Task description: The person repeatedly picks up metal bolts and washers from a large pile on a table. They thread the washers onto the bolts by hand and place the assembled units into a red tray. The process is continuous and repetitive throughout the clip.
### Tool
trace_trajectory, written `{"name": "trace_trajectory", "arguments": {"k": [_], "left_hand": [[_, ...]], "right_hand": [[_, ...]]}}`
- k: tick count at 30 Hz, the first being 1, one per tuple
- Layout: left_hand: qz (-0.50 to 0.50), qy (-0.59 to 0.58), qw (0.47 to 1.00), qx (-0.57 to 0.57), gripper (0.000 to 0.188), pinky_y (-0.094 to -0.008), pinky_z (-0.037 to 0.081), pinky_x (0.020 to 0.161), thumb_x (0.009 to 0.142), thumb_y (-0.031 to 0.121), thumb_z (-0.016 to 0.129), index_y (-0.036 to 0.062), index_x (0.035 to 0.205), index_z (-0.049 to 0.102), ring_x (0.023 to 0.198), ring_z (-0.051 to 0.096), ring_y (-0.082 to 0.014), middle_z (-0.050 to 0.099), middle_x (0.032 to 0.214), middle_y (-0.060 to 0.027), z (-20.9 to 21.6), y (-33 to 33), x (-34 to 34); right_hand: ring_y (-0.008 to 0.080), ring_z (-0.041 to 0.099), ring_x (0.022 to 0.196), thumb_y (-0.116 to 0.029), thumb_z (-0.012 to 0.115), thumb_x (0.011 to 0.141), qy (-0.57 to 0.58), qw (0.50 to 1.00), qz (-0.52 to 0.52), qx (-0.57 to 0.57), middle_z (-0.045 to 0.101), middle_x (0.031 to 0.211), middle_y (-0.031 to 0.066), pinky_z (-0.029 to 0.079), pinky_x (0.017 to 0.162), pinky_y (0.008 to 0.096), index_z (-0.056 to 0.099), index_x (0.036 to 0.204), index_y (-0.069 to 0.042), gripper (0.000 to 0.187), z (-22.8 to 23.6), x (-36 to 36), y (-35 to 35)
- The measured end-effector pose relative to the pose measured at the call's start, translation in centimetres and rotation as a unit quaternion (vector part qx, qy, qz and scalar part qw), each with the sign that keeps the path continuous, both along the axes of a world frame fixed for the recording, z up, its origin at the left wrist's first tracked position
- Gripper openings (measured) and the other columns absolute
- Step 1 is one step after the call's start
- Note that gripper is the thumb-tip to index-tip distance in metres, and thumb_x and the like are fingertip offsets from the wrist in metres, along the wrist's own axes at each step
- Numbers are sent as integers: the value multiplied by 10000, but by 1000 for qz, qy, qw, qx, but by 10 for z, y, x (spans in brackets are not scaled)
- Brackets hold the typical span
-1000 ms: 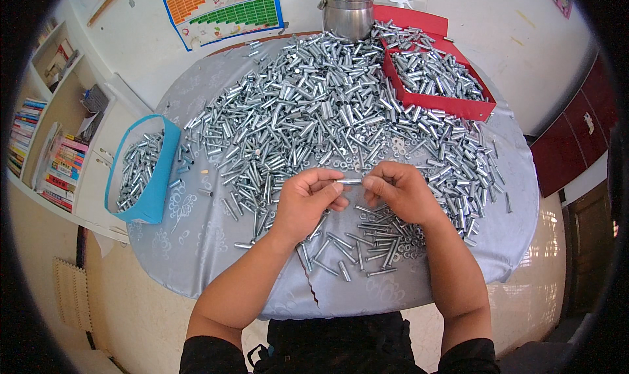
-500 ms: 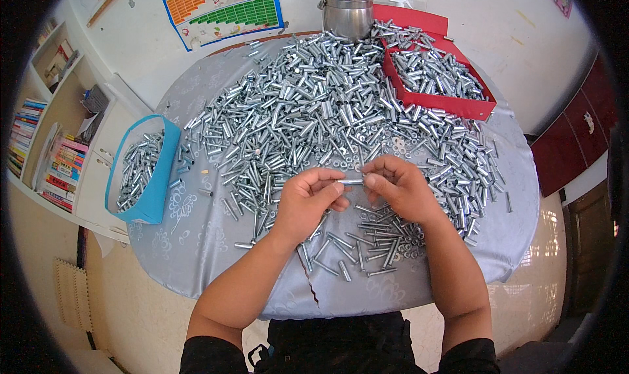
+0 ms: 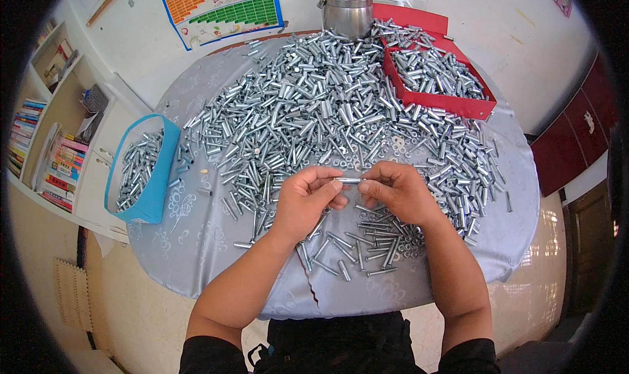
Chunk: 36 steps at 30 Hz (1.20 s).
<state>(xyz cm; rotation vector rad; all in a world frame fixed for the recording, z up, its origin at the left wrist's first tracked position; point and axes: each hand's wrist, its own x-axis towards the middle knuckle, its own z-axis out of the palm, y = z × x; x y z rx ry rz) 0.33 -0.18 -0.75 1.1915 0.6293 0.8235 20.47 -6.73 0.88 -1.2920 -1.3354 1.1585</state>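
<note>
Pinched at each end between the closed left hand and right hand, a thin bolt is held above the near table; if either grip is loosened, it could be lost among the loose bolts.

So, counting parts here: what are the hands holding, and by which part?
A small metal pin, pinched at each end by both hands' fingers.

Shiny silver metal sleeves heaped mid-frame, pale grey floral-patterned cloth over the bench, light blue bin at left, red tray upper right, orange, green and blue-bordered chart at top.
</note>
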Motion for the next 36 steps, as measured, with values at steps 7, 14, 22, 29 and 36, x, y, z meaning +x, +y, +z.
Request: {"name": "trace_trajectory", "arguments": {"k": [7,14,22,29,36], "left_hand": [[-7,2,1000,-1,200,-286,578,671,907,18,600,-24,1102,612,747,673,-167,690,948,-143,1,-1,1],[-11,13,1000,19,199,-282,574,673,907,15,599,-27,1102,607,762,675,-171,685,972,-153,1,-3,0],[87,28,996,22,189,-270,551,639,911,55,589,-12,1085,621,714,647,-131,693,1011,-100,2,1,0],[101,16,995,7,181,-272,546,623,908,52,594,-8,1076,625,697,643,-132,698,1004,-106,2,1,0],[102,19,995,15,164,-257,534,603,913,60,589,3,1061,632,689,641,-124,699,999,-99,2,1,-1]], "right_hand": [[116,628,680,-120,636,919,35,999,-38,7,661,774,66,515,627,252,644,946,43,166,3,-4,1],[116,630,675,-122,627,925,46,998,-31,4,663,779,69,521,621,252,645,965,42,170,5,-1,-1],[136,646,649,-144,631,921,8,993,67,-99,658,767,72,525,602,255,637,964,32,181,11,8,-4],[304,533,1223,-233,464,1010,312,928,-135,150,507,1339,237,414,1056,413,344,1391,49,490,15,20,9],[272,639,1039,-195,473,1006,227,955,-155,111,630,1136,200,511,932,377,512,1236,60,346,8,20,8]]}}
